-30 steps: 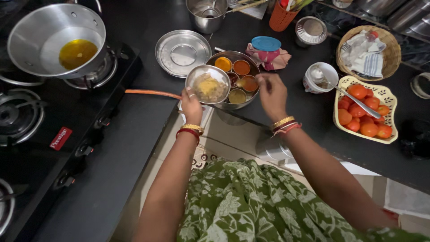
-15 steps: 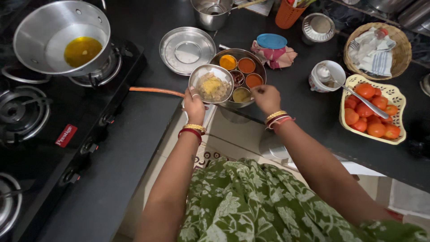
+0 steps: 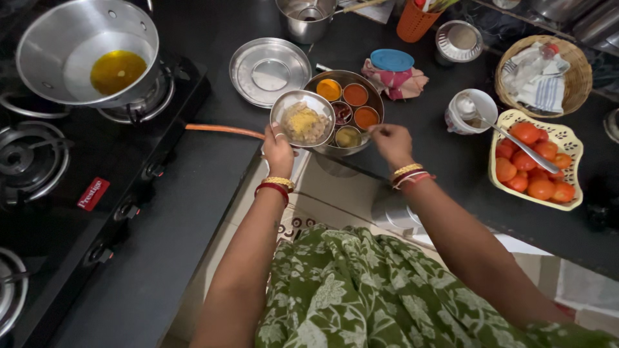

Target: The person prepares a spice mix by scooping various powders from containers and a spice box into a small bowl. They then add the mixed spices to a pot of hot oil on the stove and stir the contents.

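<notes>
Bowl: small steel bowl [image 3: 303, 119] of yellowish-beige paste or powder, held above the near left edge of the spice box, tilted slightly toward the camera.
Left hand: left hand [image 3: 278, 149] grips the bowl's near rim, its grip clamped on the rim with the thumb on the edge and a ring showing on one finger; gold and red bangles sit at the wrist.
Right hand: right hand [image 3: 391, 140] is at the near right rim of the spice box, fingertips pinched together; whether anything is between them cannot be told.
Spice box: round steel spice box [image 3: 374, 96] on the dark desk [image 3: 193, 212], holding small cups of yellow, orange-red, dark red and pale yellow-green spices; the bowl covers its left part.
Lid: flat round steel lid [image 3: 270, 71] lies just left of the spice box.
Behind: blue-lidded container [image 3: 392, 60] on a pink cloth, a steel pot [image 3: 306, 19] and an orange holder [image 3: 416, 19].
Right: white cup [image 3: 471, 111] with a long spoon, a cream basket of tomatoes [image 3: 534, 161], and a wicker basket [image 3: 541, 67] with cloth.
Left: black gas stove [image 3: 71, 187] carrying a steel pan of yellow oil [image 3: 90, 55]; an orange hose [image 3: 222, 131] runs from the stove toward the left hand.
</notes>
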